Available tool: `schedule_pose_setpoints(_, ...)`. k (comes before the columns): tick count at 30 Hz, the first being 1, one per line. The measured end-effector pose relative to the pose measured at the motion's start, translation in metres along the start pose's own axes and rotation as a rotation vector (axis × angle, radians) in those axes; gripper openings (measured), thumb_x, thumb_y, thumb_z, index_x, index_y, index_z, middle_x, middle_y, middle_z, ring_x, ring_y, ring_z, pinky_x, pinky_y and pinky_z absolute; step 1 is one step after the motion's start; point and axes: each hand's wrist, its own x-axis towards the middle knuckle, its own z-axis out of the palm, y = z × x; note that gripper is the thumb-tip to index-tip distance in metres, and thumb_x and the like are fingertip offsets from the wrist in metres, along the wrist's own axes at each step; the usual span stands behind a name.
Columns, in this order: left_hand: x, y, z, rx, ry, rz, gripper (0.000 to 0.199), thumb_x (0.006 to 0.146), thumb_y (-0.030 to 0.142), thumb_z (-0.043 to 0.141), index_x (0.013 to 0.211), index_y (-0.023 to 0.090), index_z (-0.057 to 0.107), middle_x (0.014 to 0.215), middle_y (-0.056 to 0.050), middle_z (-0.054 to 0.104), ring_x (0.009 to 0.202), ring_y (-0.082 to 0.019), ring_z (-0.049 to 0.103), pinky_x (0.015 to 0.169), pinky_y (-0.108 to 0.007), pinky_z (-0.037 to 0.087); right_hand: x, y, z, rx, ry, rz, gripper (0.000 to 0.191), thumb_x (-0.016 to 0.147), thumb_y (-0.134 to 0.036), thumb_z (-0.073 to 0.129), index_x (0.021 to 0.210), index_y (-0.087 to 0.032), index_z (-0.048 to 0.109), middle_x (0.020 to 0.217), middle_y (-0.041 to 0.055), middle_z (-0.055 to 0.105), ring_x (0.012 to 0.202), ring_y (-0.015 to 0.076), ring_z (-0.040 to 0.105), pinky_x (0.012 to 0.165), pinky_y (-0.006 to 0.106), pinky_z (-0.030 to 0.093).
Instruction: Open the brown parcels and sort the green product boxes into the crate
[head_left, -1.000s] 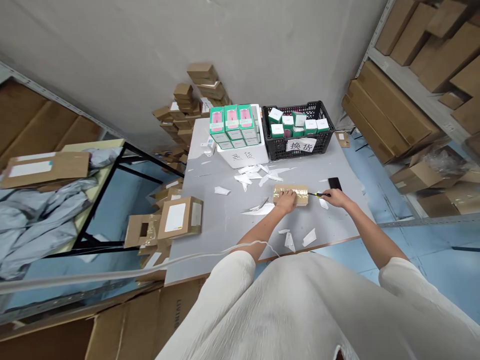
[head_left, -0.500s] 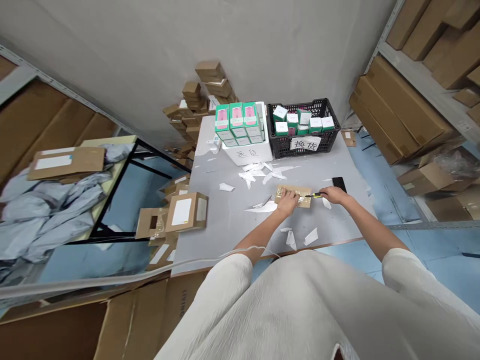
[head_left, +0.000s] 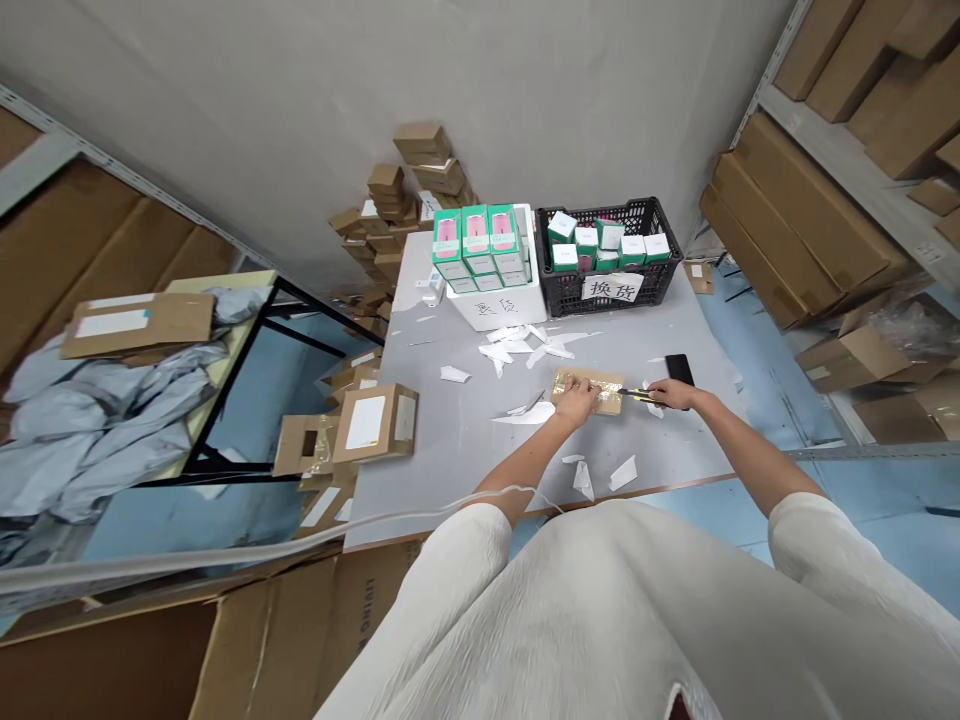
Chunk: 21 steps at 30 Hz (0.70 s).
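A small taped cardboard box (head_left: 609, 402) lies flat on the grey table (head_left: 450, 440). My left hand (head_left: 577, 400) rests on its left part, with fingers bent over the taped top. To the right of the box, my right hand (head_left: 670, 393) is closed round a yellow and black cutter (head_left: 639, 396), whose tip reaches the box's right edge. A black phone (head_left: 679, 369) lies just behind my right hand. Torn white paper scraps (head_left: 622, 473) are scattered around the box.
Behind stand a white bin (head_left: 495, 308) of green and pink boxes and a black crate (head_left: 658, 285) holding similar boxes. A brown carton (head_left: 403, 420) sits at the table's left edge. Grey bags (head_left: 142, 400) pile on the left table. Shelves with cartons (head_left: 810, 220) stand right.
My right hand and the cutter have moved slightly right, so the blade tip now sits at the box's right edge. My left hand stays on the box.
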Motion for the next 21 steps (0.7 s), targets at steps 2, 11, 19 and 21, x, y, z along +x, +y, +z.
schedule_pose_setpoints(2, 0.001, -0.001, -0.001, 0.016, -0.018, 0.017, 0.056, 0.097, 0.028, 0.077, 0.149, 0.028, 0.056, 0.144, -0.012, 0.061, 0.121, -0.029, 0.071, 0.135, -0.057, 0.019, 0.005, 0.004, 0.011, -0.031, 0.084, -0.021, 0.034, 0.104, -0.047, 0.054, 0.110, -0.024, 0.079, 0.092, 0.0046, 0.079, 0.083, 0.0223, 0.069, 0.076, 0.030, 0.050)
schedule_pose_setpoints(11, -0.001, -0.004, -0.006, -0.056, -0.020, 0.013, 0.054, 0.095, 0.027, 0.078, 0.146, 0.030, 0.058, 0.142, -0.011, 0.061, 0.120, -0.028, 0.069, 0.135, -0.060, 0.021, 0.013, -0.026, -0.003, -0.297, 0.093, -0.025, 0.031, 0.107, -0.040, 0.051, 0.116, -0.027, 0.078, 0.107, 0.0101, 0.080, 0.095, 0.0257, 0.071, 0.079, 0.031, 0.048)
schedule_pose_setpoints(19, -0.003, -0.001, -0.012, -0.129, -0.027, -0.023, 0.052, 0.095, 0.025, 0.078, 0.143, 0.033, 0.058, 0.143, -0.008, 0.060, 0.124, -0.028, 0.066, 0.135, -0.060, 0.023, -0.009, -0.020, 0.010, -0.006, -0.006, 0.037, 0.030, 0.106, -0.047, 0.054, 0.101, -0.023, 0.072, 0.085, 0.0033, 0.075, 0.074, 0.0178, 0.063, 0.067, 0.025, 0.045)
schedule_pose_setpoints(21, -0.001, 0.000, -0.014, -0.112, -0.036, -0.025, 0.053, 0.095, 0.025, 0.077, 0.143, 0.033, 0.057, 0.145, -0.007, 0.059, 0.128, -0.028, 0.064, 0.134, -0.061, 0.023, -0.007, -0.029, 0.018, -0.027, 0.056, 0.023, 0.024, 0.103, -0.042, 0.059, 0.101, -0.023, 0.072, 0.085, 0.0027, 0.075, 0.077, 0.0181, 0.063, 0.070, 0.025, 0.046)
